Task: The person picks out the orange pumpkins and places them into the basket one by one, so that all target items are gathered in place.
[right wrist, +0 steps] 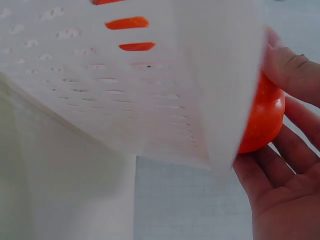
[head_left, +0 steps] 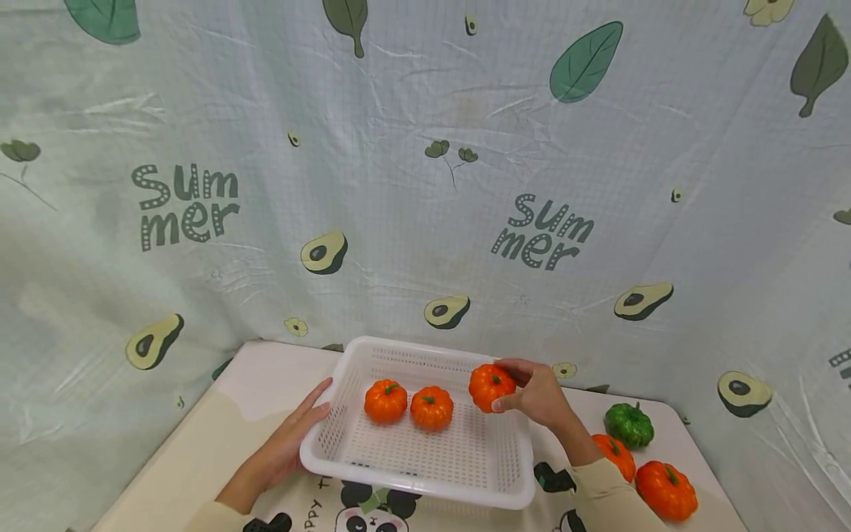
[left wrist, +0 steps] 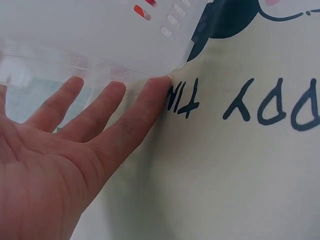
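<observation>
A white perforated plastic basket point(head_left: 459, 462) stands on the table with two small orange pumpkins, a left one point(head_left: 385, 401) and a middle one point(head_left: 432, 408), inside. My right hand point(head_left: 537, 395) grips a third orange pumpkin point(head_left: 492, 388) at the basket's right side, thumb in front and fingers behind. In the right wrist view, the basket wall partly hides this held pumpkin point(right wrist: 265, 117). With straight, spread fingers, my left hand point(head_left: 292, 440) touches the basket's left side. The left wrist view shows those fingertips point(left wrist: 117, 89) against the basket's lower edge.
To the right of my right forearm lie a green pumpkin point(head_left: 629, 425) and two orange pumpkins, one point(head_left: 667, 490) nearer the front and one point(head_left: 614, 454) partly covered by the sleeve. A printed curtain point(head_left: 399, 185) hangs behind the table point(head_left: 266, 369). A panda print marks the tablecloth.
</observation>
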Demonstrator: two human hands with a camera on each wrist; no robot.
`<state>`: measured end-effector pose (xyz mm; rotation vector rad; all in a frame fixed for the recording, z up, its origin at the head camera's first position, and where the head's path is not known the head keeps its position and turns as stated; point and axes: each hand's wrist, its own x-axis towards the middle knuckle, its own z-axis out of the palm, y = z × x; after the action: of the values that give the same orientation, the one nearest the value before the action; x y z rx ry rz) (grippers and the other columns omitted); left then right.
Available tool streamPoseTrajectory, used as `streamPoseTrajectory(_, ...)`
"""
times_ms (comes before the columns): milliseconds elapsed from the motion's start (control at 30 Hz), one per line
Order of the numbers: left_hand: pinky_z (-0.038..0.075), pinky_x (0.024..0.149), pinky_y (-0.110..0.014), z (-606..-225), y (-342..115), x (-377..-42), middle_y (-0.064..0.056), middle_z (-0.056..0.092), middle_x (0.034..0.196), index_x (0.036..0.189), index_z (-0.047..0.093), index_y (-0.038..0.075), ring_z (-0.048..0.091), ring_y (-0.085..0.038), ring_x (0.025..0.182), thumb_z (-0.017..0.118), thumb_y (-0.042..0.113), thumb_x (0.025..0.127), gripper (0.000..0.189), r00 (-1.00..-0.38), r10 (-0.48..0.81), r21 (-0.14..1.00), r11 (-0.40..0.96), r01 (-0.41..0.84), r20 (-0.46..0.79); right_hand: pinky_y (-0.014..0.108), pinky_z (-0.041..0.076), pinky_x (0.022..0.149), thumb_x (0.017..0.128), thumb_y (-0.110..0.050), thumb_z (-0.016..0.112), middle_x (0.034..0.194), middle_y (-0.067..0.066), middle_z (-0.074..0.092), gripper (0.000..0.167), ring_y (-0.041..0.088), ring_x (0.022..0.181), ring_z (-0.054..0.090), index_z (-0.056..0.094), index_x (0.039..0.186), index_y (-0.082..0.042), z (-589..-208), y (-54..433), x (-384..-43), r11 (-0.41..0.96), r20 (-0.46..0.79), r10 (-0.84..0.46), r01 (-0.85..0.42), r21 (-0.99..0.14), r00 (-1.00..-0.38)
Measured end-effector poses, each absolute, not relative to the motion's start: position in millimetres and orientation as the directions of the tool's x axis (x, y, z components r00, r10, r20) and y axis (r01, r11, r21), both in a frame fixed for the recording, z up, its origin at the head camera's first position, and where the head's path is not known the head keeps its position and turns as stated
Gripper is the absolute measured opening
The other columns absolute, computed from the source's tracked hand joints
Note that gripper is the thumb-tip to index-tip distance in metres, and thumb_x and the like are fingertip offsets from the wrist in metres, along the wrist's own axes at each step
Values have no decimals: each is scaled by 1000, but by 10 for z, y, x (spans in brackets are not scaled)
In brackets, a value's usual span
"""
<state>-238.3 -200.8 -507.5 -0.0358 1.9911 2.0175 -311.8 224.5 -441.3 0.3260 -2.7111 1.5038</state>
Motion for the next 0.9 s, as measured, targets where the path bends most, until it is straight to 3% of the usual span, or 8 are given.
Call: streamPoseTrajectory(900,55,95,-59,-5057,-2010,-2366,-21,15,174,167,11,37,41,-48,145,43,48,109,68,-949,203,969,12,-245,-242,53,56,104,66,-5,96,128,11,75,66,37,122,68,74,129,-8,-4537,2176,-3109,598,140,-204,-237,-766,-969)
